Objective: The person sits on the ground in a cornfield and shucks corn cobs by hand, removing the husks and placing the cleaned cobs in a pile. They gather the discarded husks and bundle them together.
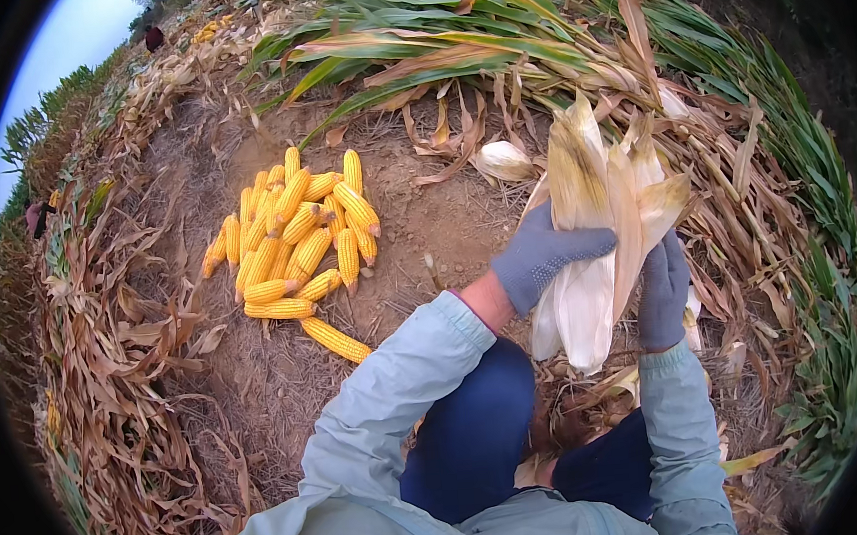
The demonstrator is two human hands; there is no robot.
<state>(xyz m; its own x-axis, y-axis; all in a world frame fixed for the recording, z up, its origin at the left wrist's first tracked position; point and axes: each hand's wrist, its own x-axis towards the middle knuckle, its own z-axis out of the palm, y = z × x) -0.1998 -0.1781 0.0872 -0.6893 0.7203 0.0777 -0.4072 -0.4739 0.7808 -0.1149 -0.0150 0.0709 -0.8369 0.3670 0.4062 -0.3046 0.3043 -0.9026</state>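
Note:
My left hand (556, 256), in a grey knitted glove with dotted grip, is closed around pale, dry corn husks (586, 309) in front of my knees. At the right side of the same husks is my right hand (664, 290), also gloved; its fingers are partly behind the leaves, so its hold is hard to make out. Some husk leaves point up and others hang down below my left hand. No kernels show between them. A pile of husked yellow corn cobs (301, 231) lies on the soil to the left of my hands.
An ear in pale husk (504, 161) lies beyond my left hand. Cut green corn stalks (415, 47) curve along the top and right. Dry husks and leaves (140, 373) cover the left side. Two people are far off at upper left, near another cob pile (212, 31).

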